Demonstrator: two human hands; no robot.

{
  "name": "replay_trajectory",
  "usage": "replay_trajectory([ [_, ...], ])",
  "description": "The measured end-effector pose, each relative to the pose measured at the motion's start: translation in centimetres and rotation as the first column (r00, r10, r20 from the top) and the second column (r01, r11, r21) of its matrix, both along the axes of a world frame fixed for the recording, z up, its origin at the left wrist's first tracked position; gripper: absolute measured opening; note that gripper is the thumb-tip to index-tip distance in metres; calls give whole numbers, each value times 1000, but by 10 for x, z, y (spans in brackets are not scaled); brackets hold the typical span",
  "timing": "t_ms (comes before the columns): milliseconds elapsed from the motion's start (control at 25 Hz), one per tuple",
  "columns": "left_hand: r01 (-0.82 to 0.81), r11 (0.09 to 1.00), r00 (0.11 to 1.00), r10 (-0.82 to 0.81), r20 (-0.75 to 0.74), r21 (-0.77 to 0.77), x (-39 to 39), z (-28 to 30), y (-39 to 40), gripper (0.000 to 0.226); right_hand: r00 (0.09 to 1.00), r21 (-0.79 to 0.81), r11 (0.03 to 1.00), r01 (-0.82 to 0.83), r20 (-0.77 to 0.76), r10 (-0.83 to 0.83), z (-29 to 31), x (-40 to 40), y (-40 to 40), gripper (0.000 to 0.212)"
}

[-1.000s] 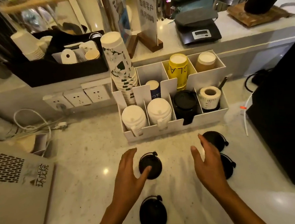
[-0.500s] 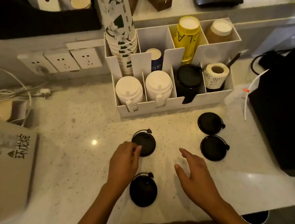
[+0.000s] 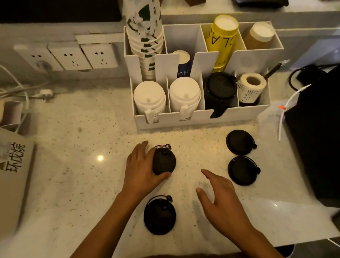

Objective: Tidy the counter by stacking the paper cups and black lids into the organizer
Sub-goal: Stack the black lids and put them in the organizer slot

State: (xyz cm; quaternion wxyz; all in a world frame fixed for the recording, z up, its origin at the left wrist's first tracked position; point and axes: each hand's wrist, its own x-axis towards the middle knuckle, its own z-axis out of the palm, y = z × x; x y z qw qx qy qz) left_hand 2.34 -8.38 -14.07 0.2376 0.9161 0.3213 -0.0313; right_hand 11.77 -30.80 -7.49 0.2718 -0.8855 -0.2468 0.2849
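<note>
Left hand (image 3: pixel 141 172) fingers curl round black lid (image 3: pixel 163 160) on worktop (image 3: pixel 76 178) | right hand (image 3: pixel 222 202) hovers, fingers spread, holding nothing | organizer (image 3: pixel 203 116) black-lid slot lies straight ahead, slightly right.

The single head-worn camera is looking steeply down and forward from above the near edge of the counter (image 3: pixel 68 150), sitting close over it. It is facing the organizer (image 3: pixel 203 116) toward the far edge, with wide-angle bending showing at the frame's sides.
</note>
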Motion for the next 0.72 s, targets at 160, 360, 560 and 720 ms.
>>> replay_trajectory([
  [160,-134,987,968,149,204,-87,-22,20,-12,88,998,58,997,60,4,-60,11,11,-3,52],
  [360,-231,945,895,299,331,-229,-73,42,-49,88,995,158,983,99,-32,-95,24,8,-6,35],
  [560,-246,910,892,347,290,-334,-107,42,-98,91,975,108,993,54,-222,-29,16,-32,9,21],
  [720,-219,908,915,319,248,-358,-116,37,-133,92,950,44,999,20,-312,-6,4,-46,5,18],
])
